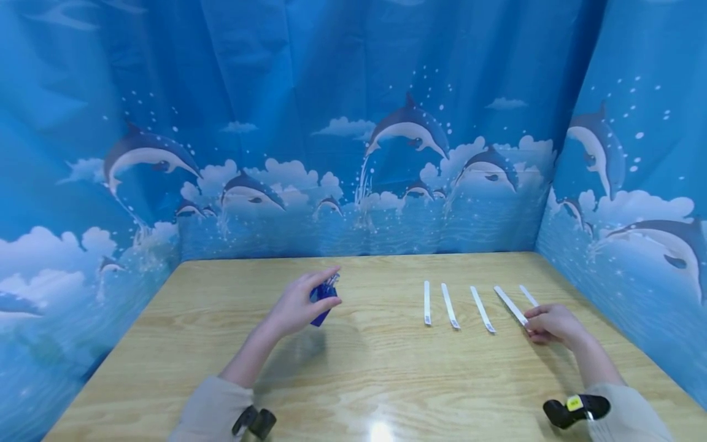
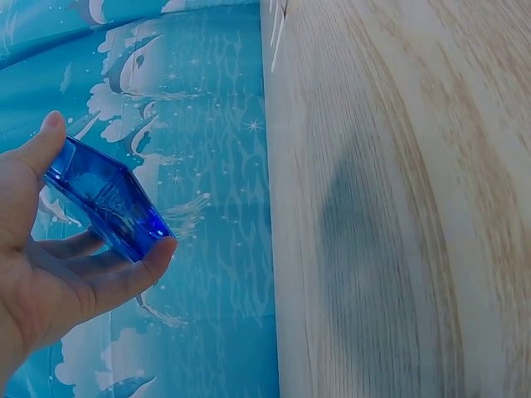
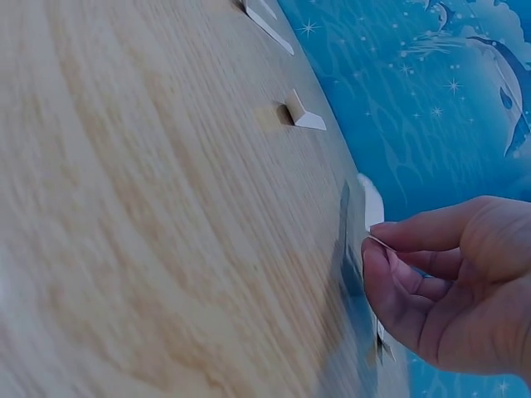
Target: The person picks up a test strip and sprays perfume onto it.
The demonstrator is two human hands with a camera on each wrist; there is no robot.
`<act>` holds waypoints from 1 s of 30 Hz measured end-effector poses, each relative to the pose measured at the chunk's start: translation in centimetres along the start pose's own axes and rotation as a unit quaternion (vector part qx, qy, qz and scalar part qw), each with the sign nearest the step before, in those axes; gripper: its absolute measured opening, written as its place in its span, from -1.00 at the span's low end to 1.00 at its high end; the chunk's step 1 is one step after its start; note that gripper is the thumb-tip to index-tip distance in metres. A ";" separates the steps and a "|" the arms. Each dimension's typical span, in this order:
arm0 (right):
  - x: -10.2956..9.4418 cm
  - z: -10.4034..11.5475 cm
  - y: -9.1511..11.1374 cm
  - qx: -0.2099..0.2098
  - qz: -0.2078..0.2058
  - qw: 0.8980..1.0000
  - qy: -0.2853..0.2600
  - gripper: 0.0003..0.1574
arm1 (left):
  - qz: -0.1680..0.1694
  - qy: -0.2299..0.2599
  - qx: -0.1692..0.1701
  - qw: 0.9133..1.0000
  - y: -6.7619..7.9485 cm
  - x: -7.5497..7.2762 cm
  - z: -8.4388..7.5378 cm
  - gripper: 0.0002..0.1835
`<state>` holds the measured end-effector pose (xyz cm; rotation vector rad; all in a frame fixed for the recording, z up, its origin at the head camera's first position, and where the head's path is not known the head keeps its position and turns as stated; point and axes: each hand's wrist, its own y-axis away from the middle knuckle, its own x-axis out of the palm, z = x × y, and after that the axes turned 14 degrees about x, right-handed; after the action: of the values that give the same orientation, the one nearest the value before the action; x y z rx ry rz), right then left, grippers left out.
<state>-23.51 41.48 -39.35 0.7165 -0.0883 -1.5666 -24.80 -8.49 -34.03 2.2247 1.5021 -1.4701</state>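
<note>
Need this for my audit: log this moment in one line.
Left hand: holds blue object; right hand: pinches white strip; four more strips: on table

Rightmost white strip (image 1: 528, 295), near end hidden behind the right fingers (image 1: 539, 311)

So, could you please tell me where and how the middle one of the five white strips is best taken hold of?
I'd pinch the middle white strip by its near end, coming from the person's side. That end appears to turn up off the tabletop, leaving room for a finger underneath, while the rest looks flatter.
</note>
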 end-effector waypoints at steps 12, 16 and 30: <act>0.3 1.1 0.5 -0.025 0.002 1.000 0.011 -0.57 | 0.005 -0.009 0.012 1.000 -0.2 -0.1 0.0 -0.40; 0.8 1.6 0.6 -0.028 0.008 1.000 -0.012 -0.64 | 0.007 -0.013 0.014 1.000 -0.2 -0.2 0.0 -0.38; 2.9 3.5 1.3 -0.057 0.008 0.998 0.003 -0.58 | 0.006 -0.013 0.011 1.000 0.0 -0.1 0.3 -0.38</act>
<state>-23.90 37.38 -37.09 0.6300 -0.0011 -1.5410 -25.01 -8.69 -34.05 2.2139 1.4692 -1.5130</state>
